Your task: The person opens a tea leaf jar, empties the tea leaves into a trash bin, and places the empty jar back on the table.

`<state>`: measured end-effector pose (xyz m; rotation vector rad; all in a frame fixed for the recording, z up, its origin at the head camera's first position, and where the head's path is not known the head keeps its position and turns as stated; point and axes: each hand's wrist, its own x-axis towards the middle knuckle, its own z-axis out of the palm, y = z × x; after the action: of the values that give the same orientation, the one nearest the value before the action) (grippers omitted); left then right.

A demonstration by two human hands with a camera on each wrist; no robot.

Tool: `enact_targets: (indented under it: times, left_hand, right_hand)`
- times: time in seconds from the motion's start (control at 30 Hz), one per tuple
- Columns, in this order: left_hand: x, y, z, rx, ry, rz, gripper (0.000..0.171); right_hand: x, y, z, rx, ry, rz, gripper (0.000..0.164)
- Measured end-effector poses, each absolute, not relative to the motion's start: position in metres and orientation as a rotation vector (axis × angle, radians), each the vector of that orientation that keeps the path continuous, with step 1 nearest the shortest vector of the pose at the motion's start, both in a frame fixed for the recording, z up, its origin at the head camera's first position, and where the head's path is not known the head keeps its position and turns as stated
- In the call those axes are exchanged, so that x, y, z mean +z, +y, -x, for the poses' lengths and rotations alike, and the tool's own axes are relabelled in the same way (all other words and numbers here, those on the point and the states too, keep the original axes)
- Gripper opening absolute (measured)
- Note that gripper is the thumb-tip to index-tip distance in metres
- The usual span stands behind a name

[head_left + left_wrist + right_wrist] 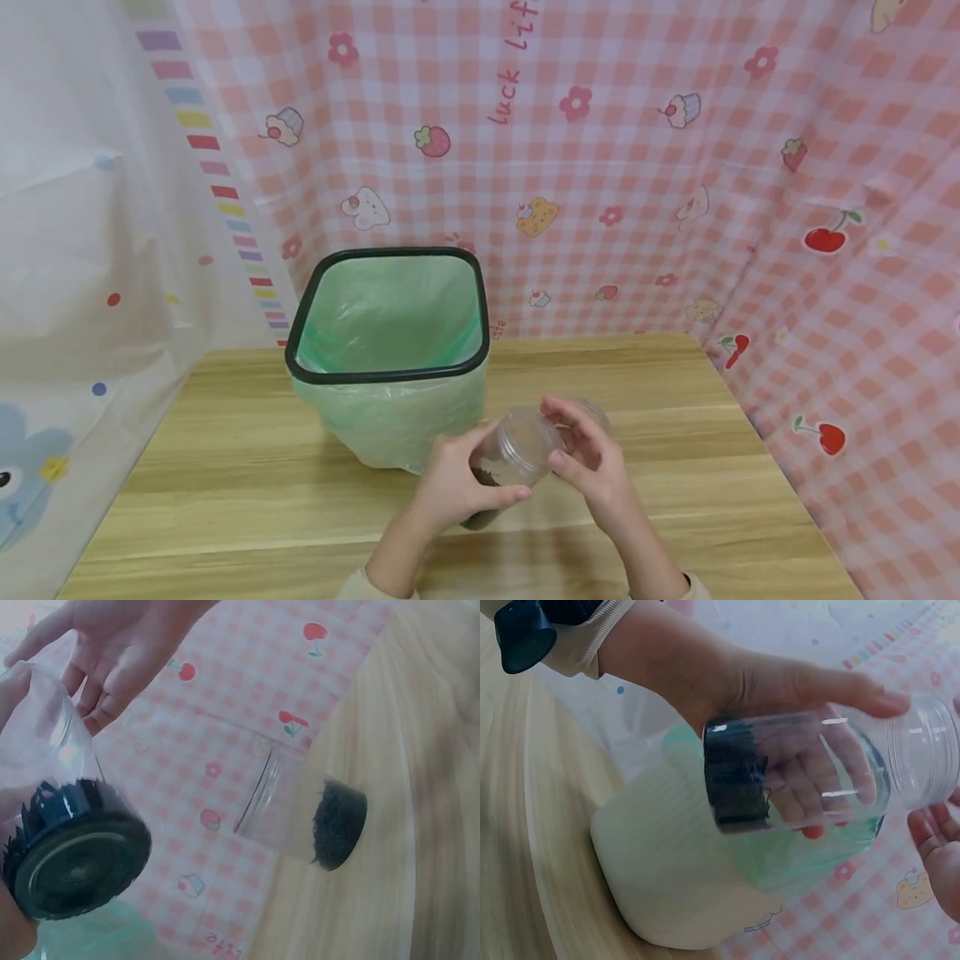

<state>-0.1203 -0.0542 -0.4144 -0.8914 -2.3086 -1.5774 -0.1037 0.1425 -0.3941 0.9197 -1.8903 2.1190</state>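
Observation:
My left hand [457,483] grips a clear plastic jar [517,450], fingers and thumb around its sides. The jar is tilted, its threaded mouth toward my right hand, and dark shreds [735,780] lie at its bottom. My right hand [592,458] is at the mouth end, fingers apart and loosely bent, thumb tip right at the rim. In the left wrist view its palm faces the jar with nothing in it. A second clear jar [292,810] with dark shreds stands on the table, mostly hidden behind the right hand in the head view.
A bin [386,377] with a black rim and a pale green bag lining stands on the wood-grain table [247,500], just left of the hands. A pink checked cloth [600,167] hangs behind the table and along its right side. White patterned sheeting [90,250] hangs at left.

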Motion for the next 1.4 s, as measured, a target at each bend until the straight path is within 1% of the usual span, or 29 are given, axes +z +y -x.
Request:
enact_targets:
  times: [0.1,0.2,0.3,0.4,0.63,1.0,1.17,1.4]
  left_hand:
    - [-0.414,-0.052,0.119,-1.444,-2.267,0.888,0.068]
    - [-0.413,-0.051,0.117,-1.363,-2.236,0.885,0.07]
    - [-0.413,-0.051,0.117,-1.311,-2.224,0.884,0.069]
    - [-0.413,-0.052,0.116,-1.284,-2.221,0.884,0.068]
    - [-0.413,-0.053,0.114,-1.349,-2.231,0.903,0.064]
    - [-0.411,-0.06,0.112,-1.652,-2.327,0.958,0.056]
    - [-0.411,-0.065,0.114,-1.811,-2.378,1.039,0.049]
    - [-0.411,-0.07,0.117,-2.01,-2.368,1.152,0.044]
  right_hand:
    - [-0.39,0.142,0.099,2.07,-1.962,-0.808,0.047]
    - [-0.387,0.141,0.095,2.056,-2.039,-0.722,0.051]
    - [-0.385,0.14,0.093,2.039,-2.117,-0.698,0.058]
    - [-0.384,0.139,0.093,2.034,-2.163,-0.683,0.061]
    - [-0.384,0.137,0.096,2.009,-2.199,-0.621,0.057]
    - [-0.391,0.143,0.104,2.055,-2.09,-0.916,0.055]
    - [-0.395,0.147,0.108,2.091,-2.069,-1.062,0.057]
    - [-0.396,0.15,0.112,2.127,-2.057,-1.202,0.057]
